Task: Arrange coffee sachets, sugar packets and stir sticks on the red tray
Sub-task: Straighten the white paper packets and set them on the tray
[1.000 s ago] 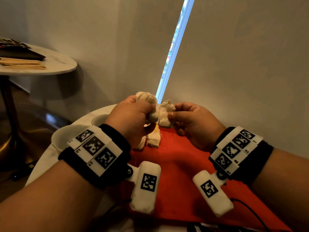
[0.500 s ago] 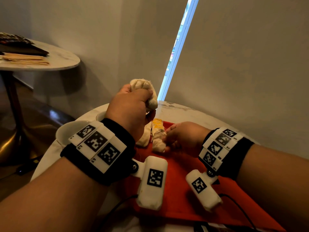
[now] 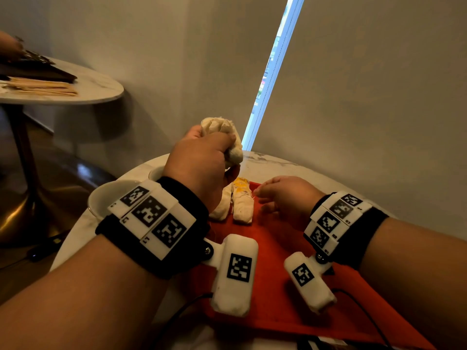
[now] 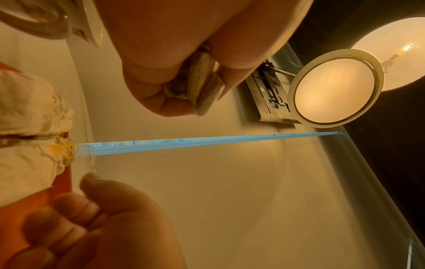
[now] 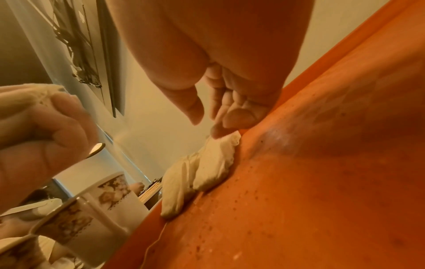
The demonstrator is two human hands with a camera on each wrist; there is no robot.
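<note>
Gripping a bunch of sachets (image 3: 222, 137) above the table, your left hand (image 3: 199, 168) has its fingers curled tight around them. 2 sachets (image 3: 237, 205) lie side by side at the far edge of the red tray (image 3: 278, 286). Only the right wrist view shows your right hand (image 5: 220, 87) relaxed, fingertips (image 5: 239, 116) at the nearer sachet's end, and patterned cups (image 5: 92, 205) beside the tray.

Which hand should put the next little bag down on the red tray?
Probably the right hand: it holds nothing and hovers low beside the two sachets lying on the red tray. The left hand is raised, gripping the remaining bunch of sachets to pick from.
</note>
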